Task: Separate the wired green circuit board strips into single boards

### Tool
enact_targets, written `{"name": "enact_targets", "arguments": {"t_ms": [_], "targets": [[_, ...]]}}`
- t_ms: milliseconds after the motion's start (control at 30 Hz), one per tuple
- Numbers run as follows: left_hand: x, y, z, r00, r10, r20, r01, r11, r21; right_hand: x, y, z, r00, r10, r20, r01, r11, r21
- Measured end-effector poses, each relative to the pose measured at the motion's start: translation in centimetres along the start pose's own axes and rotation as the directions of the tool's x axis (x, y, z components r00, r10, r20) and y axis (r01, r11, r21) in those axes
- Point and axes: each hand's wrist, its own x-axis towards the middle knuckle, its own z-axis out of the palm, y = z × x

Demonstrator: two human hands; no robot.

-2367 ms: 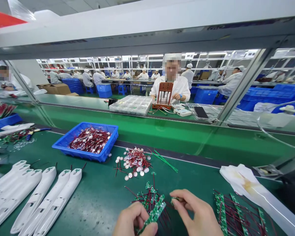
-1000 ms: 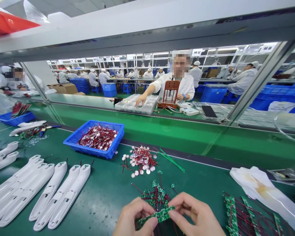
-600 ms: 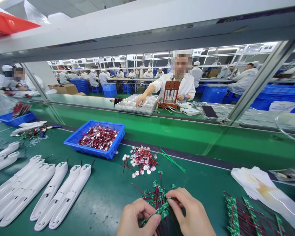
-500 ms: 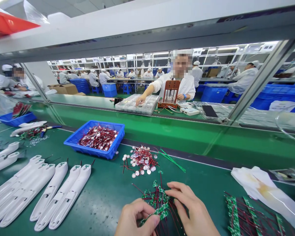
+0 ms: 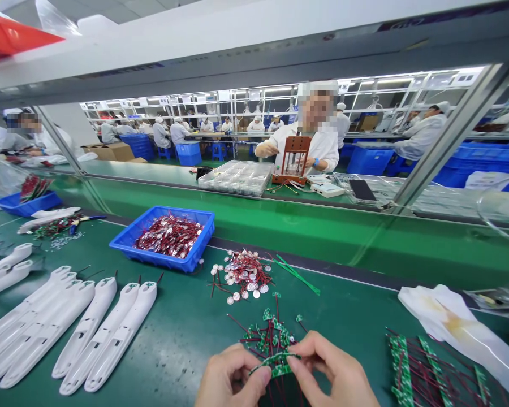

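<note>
Between my two hands is a strip of small green circuit boards (image 5: 281, 370) with dark red wires hanging below. My left hand (image 5: 233, 376) pinches its left end between thumb and fingers. My right hand (image 5: 328, 367) grips the right end with thumb and forefinger. Just beyond lies a loose pile of small green boards with red wires (image 5: 269, 333), partly hidden by my fingers. Farther off is a heap of silvery discs with red wires (image 5: 248, 274). To the right, more wired board strips (image 5: 401, 367) lie on the green table.
A blue bin (image 5: 119, 244) holds many wired discs. Several white plastic housings (image 5: 123, 342) lie at left. Thin green strips (image 5: 297, 274) and a stained white sheet (image 5: 445, 322) lie on the table. Across the divider, a co-worker (image 5: 324, 144) sits behind a brown fixture (image 5: 296, 158).
My right hand has moved from the board pile to the strip's right end and closed on it. A small board now shows apart from the pile. The co-worker's arm has drawn back from the clear tray.
</note>
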Motion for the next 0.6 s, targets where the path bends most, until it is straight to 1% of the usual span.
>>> {"name": "enact_targets", "arguments": {"t_ms": [33, 67, 133, 167, 233, 300, 333, 367, 433, 467, 533, 600], "targets": [[0.0, 0.1, 0.2, 1.0, 0.016, -0.022, -0.015, 0.999, 0.029, 0.0, 0.0, 0.2, 0.993, -0.086, -0.075, 0.078, 0.991, -0.106], [0.0, 0.2, 0.3, 0.999, 0.027, -0.04, -0.025, 0.999, 0.046, 0.0, -0.1, 0.5, 0.976, -0.174, -0.13, 0.145, 0.968, -0.206], [-0.1, 0.7, 0.5, 0.998, 0.023, -0.052, -0.021, 0.999, 0.045, 0.4, -0.2, 0.7, 0.934, -0.301, -0.192, 0.23, 0.918, -0.323], [-0.1, 1.1, 0.5, 0.998, 0.007, -0.059, -0.006, 1.0, 0.024, 0.7, -0.2, 0.7, 0.92, -0.333, -0.205, 0.253, 0.907, -0.336], [-0.3, 1.8, 0.5, 0.996, -0.031, -0.081, 0.028, 0.999, -0.036, 1.3, -0.1, 0.5, 0.911, -0.344, -0.228, 0.263, 0.91, -0.322], [-0.5, 2.4, 0.4, 0.993, -0.047, -0.105, 0.038, 0.996, -0.082, 1.6, 0.1, 0.2, 0.924, -0.315, -0.216, 0.247, 0.924, -0.291], [-0.6, 2.5, 0.4, 0.993, -0.052, -0.11, 0.042, 0.994, -0.098, 1.7, 0.1, 0.0, 0.939, -0.284, -0.195, 0.228, 0.936, -0.268], [-0.6, 2.6, 0.4, 0.993, -0.055, -0.104, 0.044, 0.993, -0.106, 1.7, 0.1, -0.2, 0.96, -0.234, -0.156, 0.196, 0.954, -0.225], [-0.5, 2.5, 0.4, 0.996, -0.05, -0.078, 0.041, 0.993, -0.11, 1.5, -0.1, -0.3, 0.995, -0.097, -0.03, 0.095, 0.993, -0.072], [-0.4, 2.3, 0.3, 0.997, -0.044, -0.057, 0.038, 0.994, -0.105, 1.3, -0.2, -0.3, 0.998, -0.027, 0.051, 0.026, 1.0, 0.015], [-0.2, 1.9, 0.3, 1.0, -0.025, -0.005, 0.024, 0.997, -0.076, 0.9, -0.4, -0.1, 0.98, 0.081, 0.183, -0.107, 0.985, 0.135], [0.0, 1.4, 0.2, 0.999, 0.015, 0.044, -0.014, 1.0, -0.014, 0.5, -0.5, 0.3, 0.974, 0.13, 0.188, -0.16, 0.975, 0.156]]}}
